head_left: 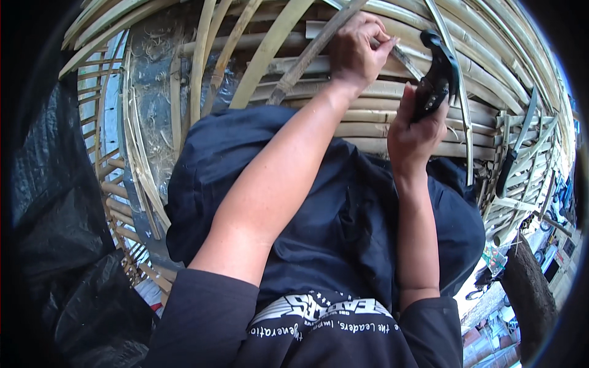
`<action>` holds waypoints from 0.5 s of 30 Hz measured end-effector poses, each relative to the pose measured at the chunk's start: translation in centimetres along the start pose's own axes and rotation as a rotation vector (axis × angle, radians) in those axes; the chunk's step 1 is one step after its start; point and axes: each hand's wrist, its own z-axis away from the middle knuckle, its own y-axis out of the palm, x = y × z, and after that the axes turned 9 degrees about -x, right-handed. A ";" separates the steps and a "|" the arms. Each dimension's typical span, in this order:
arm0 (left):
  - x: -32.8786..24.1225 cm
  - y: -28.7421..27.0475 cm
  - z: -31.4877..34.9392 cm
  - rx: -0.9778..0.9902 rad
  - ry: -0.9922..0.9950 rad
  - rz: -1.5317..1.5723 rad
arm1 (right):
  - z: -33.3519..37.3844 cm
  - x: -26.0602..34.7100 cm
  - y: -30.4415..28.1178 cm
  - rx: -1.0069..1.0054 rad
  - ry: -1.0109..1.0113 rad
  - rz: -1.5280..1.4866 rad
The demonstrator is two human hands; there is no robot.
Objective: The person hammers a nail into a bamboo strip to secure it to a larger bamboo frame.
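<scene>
My left hand (358,52) is over the bamboo slats (380,115), thumb and fingers pinched together at one end of a narrow greyish strip (406,61). That strip runs down to the right toward a black tool with a curved, hooked handle (439,73). I cannot tell whether the strip is the tool's blade or a separate piece. Fingers of my right hand (417,132) are wrapped round the tool, its hooked end pointing up. A long weathered bamboo strip (313,52) slants past my left hand. Dark cloth (319,190) covers my lap.
Several split bamboo strips (270,52) cross the slats at upper left. A knife with a black handle (507,173) rests on a bamboo lattice (537,147) at right. Black plastic sheeting (55,184) hangs at left; a dark log (527,288) stands at lower right.
</scene>
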 end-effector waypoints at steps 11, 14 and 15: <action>-0.9 -0.5 0.9 0.046 -0.061 -0.034 | 0.1 -1.6 -0.6 0.294 0.061 0.288; -0.1 -0.4 0.4 0.032 -0.039 -0.006 | -1.0 0.1 -1.1 0.140 0.117 0.143; -0.1 -0.3 0.5 0.047 -0.014 -0.017 | -1.9 0.2 -1.3 0.084 0.068 0.160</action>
